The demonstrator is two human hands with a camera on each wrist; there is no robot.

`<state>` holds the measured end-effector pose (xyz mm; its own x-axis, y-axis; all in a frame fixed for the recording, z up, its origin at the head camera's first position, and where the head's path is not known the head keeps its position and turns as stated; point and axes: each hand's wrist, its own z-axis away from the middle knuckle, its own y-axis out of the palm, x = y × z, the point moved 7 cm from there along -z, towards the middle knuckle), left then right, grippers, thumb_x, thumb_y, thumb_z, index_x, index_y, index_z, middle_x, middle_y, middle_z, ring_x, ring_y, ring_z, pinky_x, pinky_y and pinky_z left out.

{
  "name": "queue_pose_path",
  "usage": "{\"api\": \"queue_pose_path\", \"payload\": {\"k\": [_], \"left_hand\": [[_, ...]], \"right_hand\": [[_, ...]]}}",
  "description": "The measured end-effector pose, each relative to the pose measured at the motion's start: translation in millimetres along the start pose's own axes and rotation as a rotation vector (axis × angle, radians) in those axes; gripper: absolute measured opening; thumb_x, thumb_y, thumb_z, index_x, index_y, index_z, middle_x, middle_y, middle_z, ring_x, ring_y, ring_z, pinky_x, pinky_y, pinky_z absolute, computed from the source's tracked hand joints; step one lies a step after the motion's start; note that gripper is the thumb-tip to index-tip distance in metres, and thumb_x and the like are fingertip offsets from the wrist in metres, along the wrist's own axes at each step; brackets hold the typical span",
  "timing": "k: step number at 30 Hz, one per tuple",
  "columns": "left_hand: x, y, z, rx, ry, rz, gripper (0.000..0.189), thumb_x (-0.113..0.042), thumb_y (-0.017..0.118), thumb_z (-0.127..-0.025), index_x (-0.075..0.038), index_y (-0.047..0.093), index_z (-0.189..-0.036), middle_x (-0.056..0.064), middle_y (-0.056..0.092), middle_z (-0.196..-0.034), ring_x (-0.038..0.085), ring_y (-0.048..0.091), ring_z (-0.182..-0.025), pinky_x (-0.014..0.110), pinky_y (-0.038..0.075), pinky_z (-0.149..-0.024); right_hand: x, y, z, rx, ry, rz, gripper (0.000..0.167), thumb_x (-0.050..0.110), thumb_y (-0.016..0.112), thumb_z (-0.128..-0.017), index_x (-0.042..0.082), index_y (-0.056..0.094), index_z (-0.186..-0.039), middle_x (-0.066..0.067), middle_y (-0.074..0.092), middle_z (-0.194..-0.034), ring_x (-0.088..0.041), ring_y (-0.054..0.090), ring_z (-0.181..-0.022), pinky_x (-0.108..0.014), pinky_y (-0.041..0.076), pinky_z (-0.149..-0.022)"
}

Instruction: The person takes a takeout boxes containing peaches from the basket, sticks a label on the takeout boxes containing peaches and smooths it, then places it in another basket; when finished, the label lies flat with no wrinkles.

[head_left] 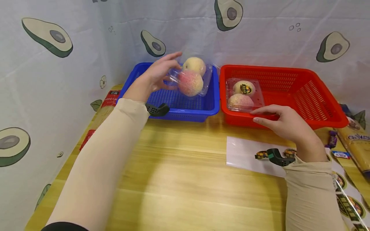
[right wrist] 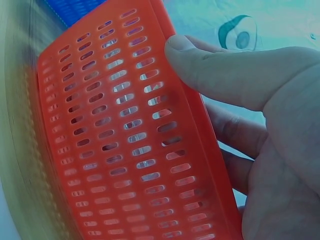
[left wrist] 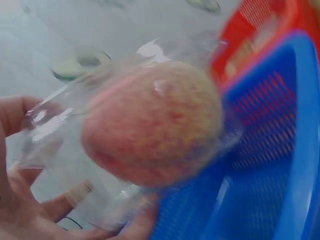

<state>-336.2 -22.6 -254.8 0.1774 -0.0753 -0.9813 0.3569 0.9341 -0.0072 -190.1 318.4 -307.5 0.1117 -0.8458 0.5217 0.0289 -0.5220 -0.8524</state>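
Observation:
My left hand [head_left: 159, 74] grips one end of a clear plastic box [head_left: 207, 81] and holds it tilted over the blue basket [head_left: 185, 113]. Two peaches are inside: a pink-blushed one [head_left: 190, 84] nearer me and a pale yellow one [head_left: 194, 65] behind it. The left wrist view has the blushed peach large behind the film, fingers around the box's end. My right hand [head_left: 289, 123] holds the front rim of the red basket [head_left: 289, 72], thumb outside and fingers over the inner side. In that basket's left part sits another clear box [head_left: 258, 93] of two peaches, one bearing a black-and-gold sticker [head_left: 245, 89].
A white sheet with round stickers [head_left: 240, 154] lies in front of the red basket. More printed label sheets [head_left: 348, 199], a yellow packet [head_left: 356, 138] and a purple-wrapped sweet [head_left: 332, 139] lie at the right. Red packaging [head_left: 111, 98] lies left of the blue basket. An avocado-print curtain [head_left: 185, 29] hangs behind.

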Motion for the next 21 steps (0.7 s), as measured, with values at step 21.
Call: {"api": "queue_pose_path", "payload": {"k": [21], "left_hand": [[53.1, 61.5, 134.1, 0.559, 0.332, 0.035, 0.040, -0.002, 0.056, -0.095, 0.003, 0.060, -0.135, 0.018, 0.054, -0.141, 0.044, 0.056, -0.120, 0.045, 0.057, -0.087]], "right_hand": [[6, 0, 1.4, -0.019, -0.054, -0.039, 0.034, 0.023, 0.074, -0.094, 0.008, 0.072, -0.124, -0.018, 0.067, -0.117, -0.031, 0.054, -0.101, -0.023, 0.051, -0.075]]}}
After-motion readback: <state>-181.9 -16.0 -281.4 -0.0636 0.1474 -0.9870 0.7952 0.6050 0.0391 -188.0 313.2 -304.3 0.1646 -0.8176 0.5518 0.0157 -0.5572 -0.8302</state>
